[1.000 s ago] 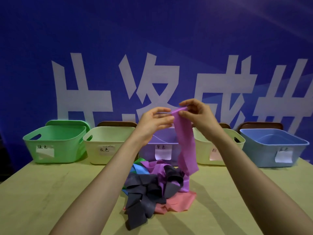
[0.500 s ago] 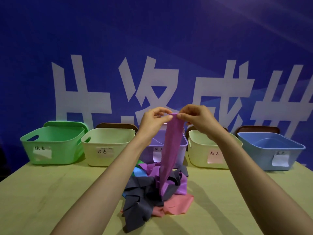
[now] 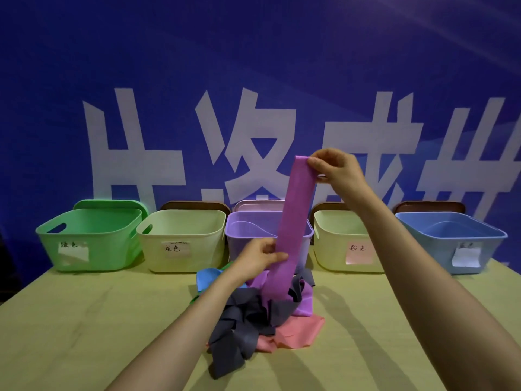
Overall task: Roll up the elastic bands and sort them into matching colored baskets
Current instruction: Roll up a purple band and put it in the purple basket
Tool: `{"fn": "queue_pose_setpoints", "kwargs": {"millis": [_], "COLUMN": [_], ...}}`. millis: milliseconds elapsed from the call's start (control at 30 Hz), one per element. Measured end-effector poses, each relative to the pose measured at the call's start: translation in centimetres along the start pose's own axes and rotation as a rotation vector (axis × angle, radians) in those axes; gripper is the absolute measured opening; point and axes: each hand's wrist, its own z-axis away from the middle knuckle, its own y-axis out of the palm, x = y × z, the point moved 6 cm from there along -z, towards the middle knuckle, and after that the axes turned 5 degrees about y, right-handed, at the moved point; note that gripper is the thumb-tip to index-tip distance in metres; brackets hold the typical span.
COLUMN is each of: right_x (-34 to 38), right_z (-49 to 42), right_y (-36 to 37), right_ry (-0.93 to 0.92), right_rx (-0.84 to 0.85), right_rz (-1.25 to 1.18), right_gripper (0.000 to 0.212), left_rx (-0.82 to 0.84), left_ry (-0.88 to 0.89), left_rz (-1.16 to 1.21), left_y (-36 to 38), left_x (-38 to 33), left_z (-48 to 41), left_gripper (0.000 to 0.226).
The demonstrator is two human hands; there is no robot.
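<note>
A purple elastic band [image 3: 293,218] is stretched upright over the table. My right hand [image 3: 335,169] pinches its top end high up. My left hand [image 3: 260,258] pinches it lower down, just above the pile. Under it lies a heap of bands: grey ones [image 3: 242,325], a pink one [image 3: 293,334], a blue one [image 3: 207,279] and more purple [image 3: 306,303]. Five baskets stand in a row behind: green [image 3: 93,238], cream labelled grey [image 3: 183,241], purple [image 3: 248,230], cream labelled pink [image 3: 341,241] and blue [image 3: 451,241].
The yellow-green table [image 3: 84,320] runs to the baskets at the back. A blue banner with large white characters [image 3: 253,108] closes off the space behind. Brown chair backs [image 3: 194,206] show behind the baskets.
My right hand has lifted the band's top end higher. My left hand has slid down along the band to near the pile, so the band is now drawn out long.
</note>
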Motion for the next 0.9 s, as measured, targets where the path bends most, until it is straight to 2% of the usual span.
{"fn": "queue_pose_setpoints", "kwargs": {"millis": [67, 133, 233, 300, 467, 600, 800, 900], "right_x": [0.0, 0.0, -0.4, -0.2, 0.3, -2.6, -12.4, -15.3], "right_z": [0.4, 1.4, 3.2, 4.3, 5.3, 6.4, 10.4, 12.1], "right_y": [0.3, 1.0, 1.7, 1.6, 0.5, 1.7, 5.8, 6.9], "right_ry": [0.023, 0.029, 0.056, 0.059, 0.054, 0.153, 0.374, 0.428], "right_rx": [0.088, 0.179, 0.234, 0.226, 0.182, 0.315, 0.378, 0.388], "right_rz": [0.016, 0.034, -0.024, -0.084, -0.116, -0.069, -0.014, -0.019], "right_gripper": [0.006, 0.006, 0.006, 0.005, 0.006, 0.021, 0.01, 0.012], "left_rx": [-0.018, -0.104, -0.194, -0.152, 0.034, 0.119, 0.092, 0.034], "left_ry": [-0.003, 0.059, 0.175, 0.203, 0.176, 0.073, -0.236, -0.295], "left_rz": [-0.004, 0.029, 0.052, 0.059, 0.166, 0.171, 0.052, -0.07], "left_y": [0.0, -0.5, -1.0, -0.4, 1.4, 2.4, 4.0, 4.3], "left_x": [0.5, -0.6, -3.3, -4.5, -6.7, -4.7, 5.2, 8.6], "left_z": [0.2, 0.2, 0.4, 1.2, 5.5, 7.6, 9.9, 10.4], "left_gripper": [0.028, 0.029, 0.021, 0.012, 0.012, 0.005, 0.014, 0.012]}}
